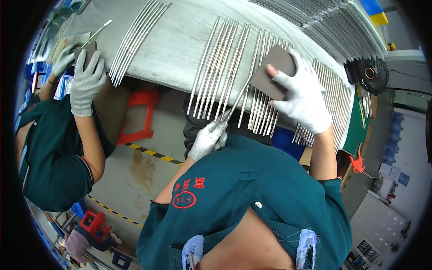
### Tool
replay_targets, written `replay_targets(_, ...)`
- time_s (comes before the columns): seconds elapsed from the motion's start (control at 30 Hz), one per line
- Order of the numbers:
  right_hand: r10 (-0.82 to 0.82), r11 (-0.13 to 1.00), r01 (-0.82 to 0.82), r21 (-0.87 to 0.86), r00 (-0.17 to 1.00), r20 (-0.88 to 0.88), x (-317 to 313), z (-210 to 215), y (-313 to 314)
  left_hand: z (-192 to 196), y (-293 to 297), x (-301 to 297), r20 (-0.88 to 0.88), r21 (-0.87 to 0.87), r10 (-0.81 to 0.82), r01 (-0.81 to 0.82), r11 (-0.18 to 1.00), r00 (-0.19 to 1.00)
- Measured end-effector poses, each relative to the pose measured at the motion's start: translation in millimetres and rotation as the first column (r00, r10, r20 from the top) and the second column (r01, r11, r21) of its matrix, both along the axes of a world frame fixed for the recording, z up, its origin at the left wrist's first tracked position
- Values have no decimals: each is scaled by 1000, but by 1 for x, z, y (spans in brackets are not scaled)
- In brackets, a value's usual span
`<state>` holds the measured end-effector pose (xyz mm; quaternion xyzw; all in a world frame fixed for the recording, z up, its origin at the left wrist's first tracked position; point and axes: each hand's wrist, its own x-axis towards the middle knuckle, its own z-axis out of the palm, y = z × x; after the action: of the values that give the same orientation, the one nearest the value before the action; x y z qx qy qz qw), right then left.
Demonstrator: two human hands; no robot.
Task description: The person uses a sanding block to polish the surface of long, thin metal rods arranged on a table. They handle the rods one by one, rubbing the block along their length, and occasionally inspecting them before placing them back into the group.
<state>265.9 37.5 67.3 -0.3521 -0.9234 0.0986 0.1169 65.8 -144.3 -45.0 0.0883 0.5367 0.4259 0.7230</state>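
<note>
My left hand [208, 140], in a white glove, is closed round the lower end of a thin metal rod [240, 97] held at a slant past the table's near edge. The rod's upper end meets a flat grey-brown pad [273, 71] that looks like a sanding sponge. My right hand [307, 92] grips this pad from its right side; bare fingertips show through the glove. What lies under the pad is hidden. Several similar metal rods [219, 67] lie side by side on the table, left of the pad and beneath it.
More rods [332, 96] lie in a dense row at right, below a stack of grey ribbed trays [342, 33]. A black fan [372, 75] stands at the right edge. On my left a gloved co-worker [58, 148] handles a rod and pad beside another rod group [137, 42] and a red stool [138, 116].
</note>
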Motion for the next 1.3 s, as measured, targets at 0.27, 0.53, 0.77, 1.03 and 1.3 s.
replay_targets(0.27, 194, 973, -194, 122, 981, 13, -33, -8, 13, 0, -1, 6, 25, 57, 108, -110, 992, 994)
replay_targets(0.53, 111, 983, -117, 139, 993, 51, -50, -4, 7, -9, 0, 6, -13, 84, 81, -80, 993, 997)
replay_targets(0.77, 118, 984, -125, 124, 991, 69, -42, -4, 12, -6, 5, 0, 128, -10, 57, -56, 998, 990)
replay_targets(1.03, 32, 983, -59, 175, 988, 152, -2, -1, 12, -17, -2, 0, 169, 28, 58, -63, 998, 984)
replay_targets(1.3, 164, 974, -169, 153, 985, 46, -63, -5, 8, -5, 5, -4, 97, 36, -4, 0, 999, 995)
